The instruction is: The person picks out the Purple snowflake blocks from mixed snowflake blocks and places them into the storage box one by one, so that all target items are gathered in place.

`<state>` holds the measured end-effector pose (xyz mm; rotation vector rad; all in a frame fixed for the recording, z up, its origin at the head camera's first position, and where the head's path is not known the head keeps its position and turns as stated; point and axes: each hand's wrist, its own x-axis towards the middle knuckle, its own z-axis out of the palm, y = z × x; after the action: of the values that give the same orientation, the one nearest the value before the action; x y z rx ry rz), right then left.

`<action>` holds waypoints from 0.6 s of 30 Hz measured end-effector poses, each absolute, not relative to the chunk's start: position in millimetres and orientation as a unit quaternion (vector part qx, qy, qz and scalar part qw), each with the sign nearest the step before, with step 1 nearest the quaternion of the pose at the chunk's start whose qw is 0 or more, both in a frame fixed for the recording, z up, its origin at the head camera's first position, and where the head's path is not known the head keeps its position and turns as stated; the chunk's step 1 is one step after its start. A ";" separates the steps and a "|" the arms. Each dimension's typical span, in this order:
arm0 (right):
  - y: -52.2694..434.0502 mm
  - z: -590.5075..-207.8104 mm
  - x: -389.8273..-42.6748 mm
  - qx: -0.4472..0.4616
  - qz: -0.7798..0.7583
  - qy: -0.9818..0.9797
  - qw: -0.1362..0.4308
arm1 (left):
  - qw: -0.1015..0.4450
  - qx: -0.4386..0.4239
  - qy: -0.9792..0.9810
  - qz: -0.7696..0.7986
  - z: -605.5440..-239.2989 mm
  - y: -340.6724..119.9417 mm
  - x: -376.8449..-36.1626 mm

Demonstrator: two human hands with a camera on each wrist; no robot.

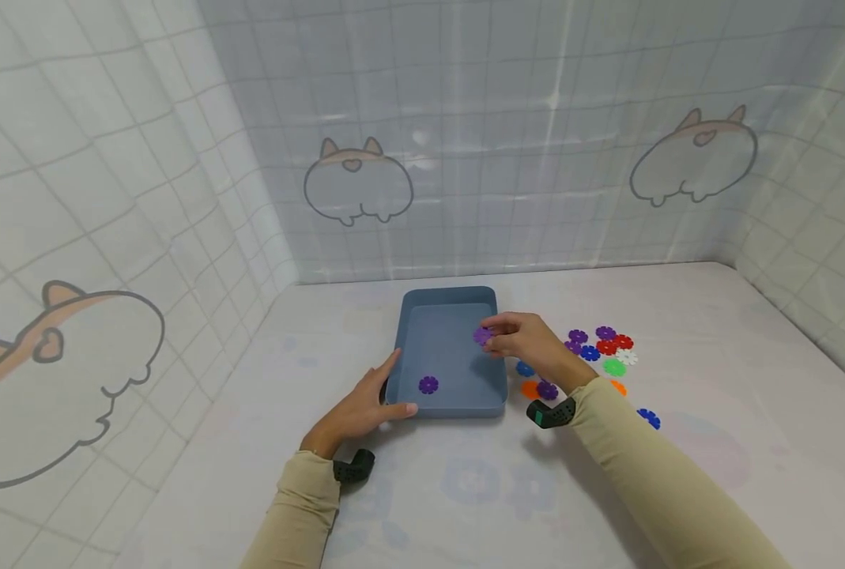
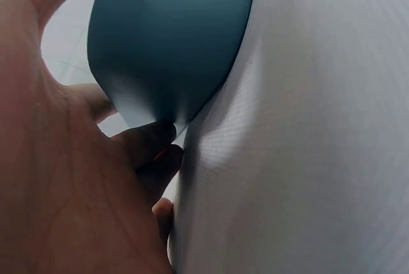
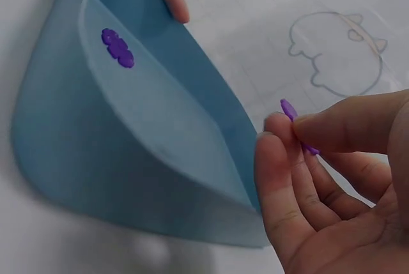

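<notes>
A shallow blue-grey tray (image 1: 450,340) stands on the white-covered table. My left hand (image 1: 354,407) grips its near left corner, thumb along the front wall and index finger at the left side. In the left wrist view, the other fingers bend around the tray's corner (image 2: 172,38) close to the cloth. Over the tray's right side, my right hand (image 1: 532,340) pinches a purple flower-shaped disc (image 1: 482,337) between thumb and fingertips; the right wrist view shows this disc (image 3: 289,109) nearly edge-on. Another purple flower-shaped disc (image 1: 428,385) lies flat inside the tray, near its front left.
Right of the tray lie several loose flower discs, among them red (image 1: 606,347), green (image 1: 615,367), white (image 1: 627,357), orange (image 1: 530,390) and blue (image 1: 648,418) ones. Some sit beneath my right forearm. A tile-patterned curtain (image 1: 479,158) closes off the back and sides.
</notes>
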<state>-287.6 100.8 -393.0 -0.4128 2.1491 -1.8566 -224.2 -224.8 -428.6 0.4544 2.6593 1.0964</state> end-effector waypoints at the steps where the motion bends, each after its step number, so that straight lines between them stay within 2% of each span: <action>1: 98.9 -392.3 -288.3 -0.148 -0.638 0.744 0.134 | 0.115 0.155 0.907 0.373 -428.1 -224.9 -223.9; 18: 61.5 -385.8 -294.5 -0.171 -0.619 0.753 0.145 | 0.118 0.145 0.909 0.372 -429.3 -224.0 -226.0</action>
<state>-294.5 61.5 -385.8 -0.4926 2.1682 -1.7836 -226.0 -224.0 -429.3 0.4256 2.6601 1.0882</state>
